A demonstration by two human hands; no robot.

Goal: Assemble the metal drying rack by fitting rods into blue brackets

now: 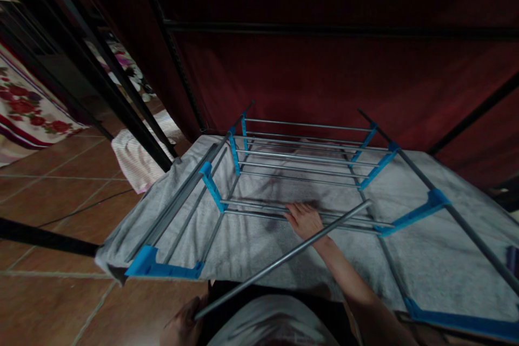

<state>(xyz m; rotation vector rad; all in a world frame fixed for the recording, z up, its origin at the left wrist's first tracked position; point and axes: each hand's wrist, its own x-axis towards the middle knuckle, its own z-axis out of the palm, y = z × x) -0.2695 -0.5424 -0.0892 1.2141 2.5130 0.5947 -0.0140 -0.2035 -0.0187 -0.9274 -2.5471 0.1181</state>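
Observation:
A loose grey metal tube (279,263) slants up to the right in front of my body. My left hand (183,325), at the bottom edge, is closed round its lower end. The tube's far end rises over my right forearm. With fingers curled over them, my right hand (304,220) grips the front metal rods (259,206) of a frame like a drying rack. Blue plastic brackets (213,186) join these rods to the long side poles (421,173). More thin rods (312,158) cross the frame farther back.
The frame lies on a grey cloth-covered surface (275,248). Dark red fabric (308,75) hangs behind it, with a black metal bar (324,30) across. Black posts (117,78) stand at the left. Brown floor tiles (48,248) and a striped cloth (133,154) lie beyond.

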